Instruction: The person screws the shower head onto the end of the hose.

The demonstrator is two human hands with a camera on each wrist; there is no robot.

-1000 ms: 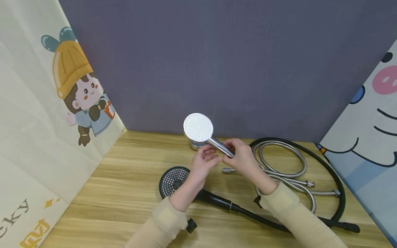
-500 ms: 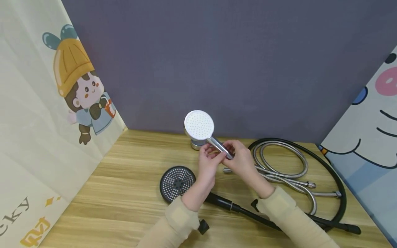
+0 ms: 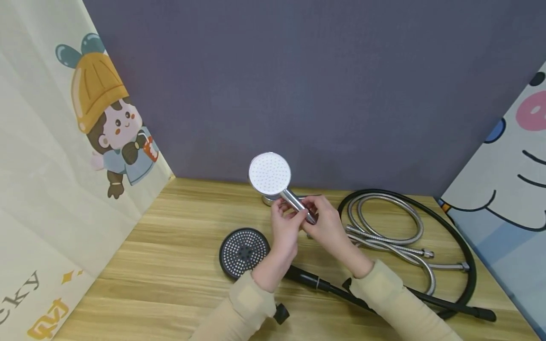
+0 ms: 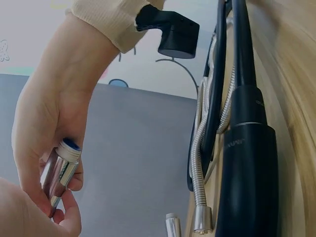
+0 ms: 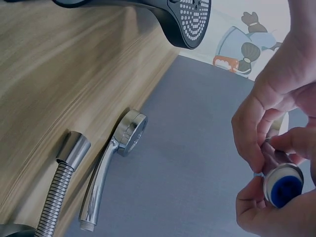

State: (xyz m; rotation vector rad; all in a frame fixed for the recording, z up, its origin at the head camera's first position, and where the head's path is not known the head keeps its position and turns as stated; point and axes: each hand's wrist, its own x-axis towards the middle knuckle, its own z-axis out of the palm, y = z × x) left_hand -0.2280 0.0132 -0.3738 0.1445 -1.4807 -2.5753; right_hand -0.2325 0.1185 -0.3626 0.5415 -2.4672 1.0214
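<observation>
Both hands hold a chrome hand shower point(image 3: 270, 174) above the table, its round white spray face turned up toward the head camera. My left hand point(image 3: 285, 232) pinches the handle about midway with thumb and fingers. Farther down, my right hand point(image 3: 326, 222) grips the handle near its lower end. The wrist views show that end: a pale threaded collar point(image 4: 69, 149) with a blue insert point(image 5: 286, 190) inside. A second chrome hand shower point(image 5: 129, 132) lies on the table behind the hands, mostly hidden in the head view. Below my left forearm lies a black hand shower point(image 3: 244, 253).
Coiled metal shower hoses point(image 3: 415, 232) and a black hose point(image 3: 462, 244) lie on the right of the wooden table point(image 3: 170, 265). A grey panel point(image 3: 273, 85) stands at the back. Printed cloths hang at left and right.
My left hand has moved right and closed its thumb onto the handle. The held hand shower has shifted slightly left, and my right hand has moved a little left and down with it.
</observation>
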